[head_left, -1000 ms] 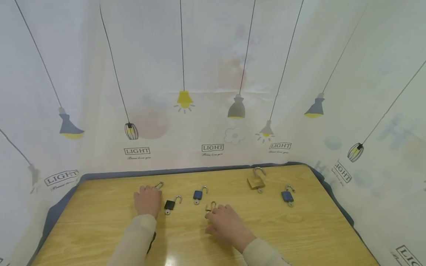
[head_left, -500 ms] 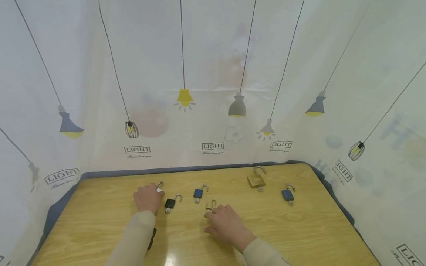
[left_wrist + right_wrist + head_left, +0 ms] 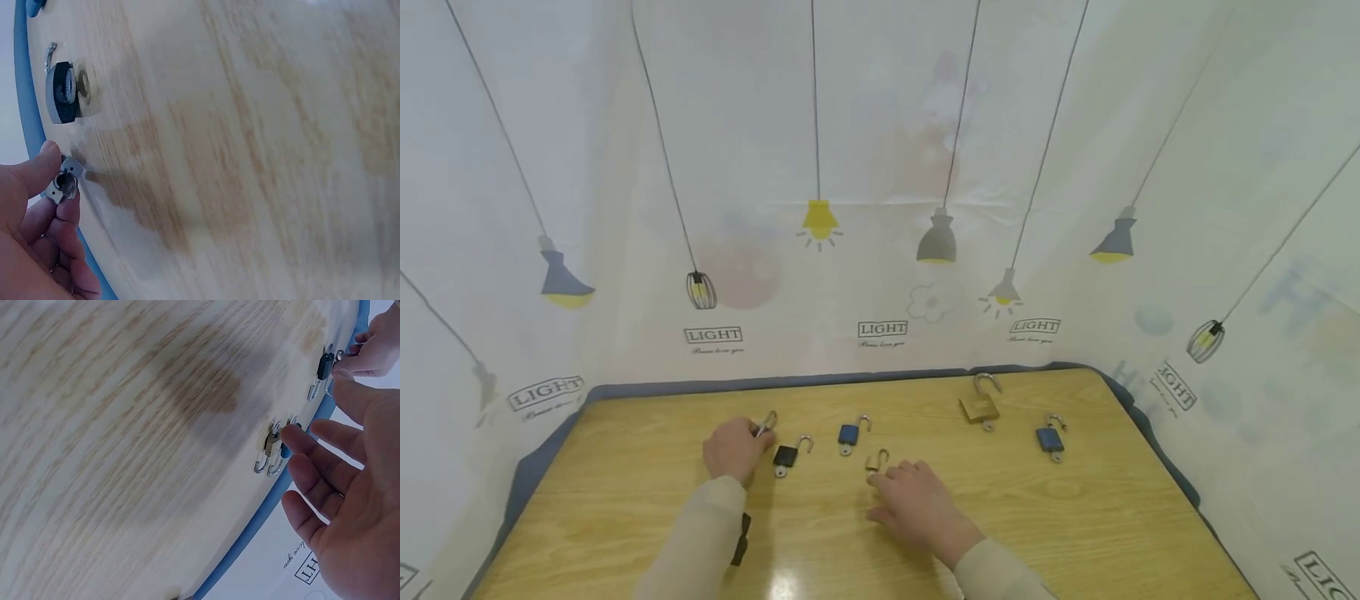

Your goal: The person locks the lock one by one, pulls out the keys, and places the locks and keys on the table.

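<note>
My left hand (image 3: 739,448) pinches a silver padlock (image 3: 70,170) between thumb and fingers at the table's left. Its key bottom faces the left wrist camera, and its shackle shows past the fingers in the head view. Just right of that hand lies a black padlock (image 3: 786,456), shackle open, key in it. My right hand (image 3: 917,504) hovers low with fingers loosely bent and parted. Its index fingertip is at a small brass padlock (image 3: 872,463); whether they touch I cannot tell. Behind that lies a blue padlock (image 3: 848,434), its shackle open and a key in it.
A large brass padlock (image 3: 980,407) and another blue padlock (image 3: 1049,439) lie open at the right of the wooden table (image 3: 1075,533). A dark strap-like thing (image 3: 741,540) shows beside the left forearm. A patterned white curtain (image 3: 880,250) stands behind the table.
My left hand has turned and its thumb has come out to the right, so more of the pinched padlock shows. My right hand stays almost where it was.
</note>
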`<state>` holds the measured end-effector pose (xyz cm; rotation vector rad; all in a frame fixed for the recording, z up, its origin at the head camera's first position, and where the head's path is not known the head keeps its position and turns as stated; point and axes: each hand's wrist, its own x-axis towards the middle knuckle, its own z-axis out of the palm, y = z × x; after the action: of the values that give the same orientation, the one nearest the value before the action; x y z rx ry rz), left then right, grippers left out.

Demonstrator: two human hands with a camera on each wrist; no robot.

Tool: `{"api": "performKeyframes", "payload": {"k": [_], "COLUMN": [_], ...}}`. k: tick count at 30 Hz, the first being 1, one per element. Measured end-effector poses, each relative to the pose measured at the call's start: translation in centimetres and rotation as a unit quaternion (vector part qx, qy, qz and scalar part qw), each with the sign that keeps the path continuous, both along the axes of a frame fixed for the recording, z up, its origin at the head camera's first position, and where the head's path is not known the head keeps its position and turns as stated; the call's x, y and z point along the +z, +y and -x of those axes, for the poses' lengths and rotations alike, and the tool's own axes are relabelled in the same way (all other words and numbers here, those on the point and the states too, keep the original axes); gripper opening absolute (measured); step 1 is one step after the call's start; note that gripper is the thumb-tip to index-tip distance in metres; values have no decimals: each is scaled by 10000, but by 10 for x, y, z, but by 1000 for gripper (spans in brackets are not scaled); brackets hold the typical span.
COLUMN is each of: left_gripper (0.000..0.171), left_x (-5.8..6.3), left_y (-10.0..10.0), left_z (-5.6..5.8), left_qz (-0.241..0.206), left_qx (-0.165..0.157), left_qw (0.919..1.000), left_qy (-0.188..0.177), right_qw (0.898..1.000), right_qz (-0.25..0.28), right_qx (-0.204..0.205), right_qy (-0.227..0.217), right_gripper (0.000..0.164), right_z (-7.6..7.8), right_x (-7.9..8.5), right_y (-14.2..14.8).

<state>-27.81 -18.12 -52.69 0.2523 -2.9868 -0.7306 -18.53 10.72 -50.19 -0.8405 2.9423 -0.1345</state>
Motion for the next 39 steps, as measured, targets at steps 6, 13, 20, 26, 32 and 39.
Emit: {"api": "performKeyframes", "payload": {"k": [6,13,20,26,32,39], "left_gripper": [30,28,27,33,46,36], "left_x": [16,44,48,42,31,21], "left_y": [-6,10,38,63,81,97], "left_z": [-7,-23,-43,-61,-79,-95], "left_qz": [-440,-1069,-2213,-3001,-3482,-4167], "left_qx": [56,-295,-320,-384,-566,-909], "left_qw": [9990,9930,9719,9478,9281,8962], "left_qy": [-62,-409,-739,-1013,-1190,-1221], "right_qw": [9996,9994,9987,9985,9928,9571], "right_qz": [159,233,470,498,1152,2656], "right_qx": [60,-8,23,-119,-324,-878], "right_qy": [232,254,190,210,1,-750], "right_gripper": [44,44,43,42,36,26], "right_z": [-1,-2,-5,-3,4,17], "right_x": [-1,-2,-6,-4,3,12], "right_y": [2,7,5,4,4,4]}}
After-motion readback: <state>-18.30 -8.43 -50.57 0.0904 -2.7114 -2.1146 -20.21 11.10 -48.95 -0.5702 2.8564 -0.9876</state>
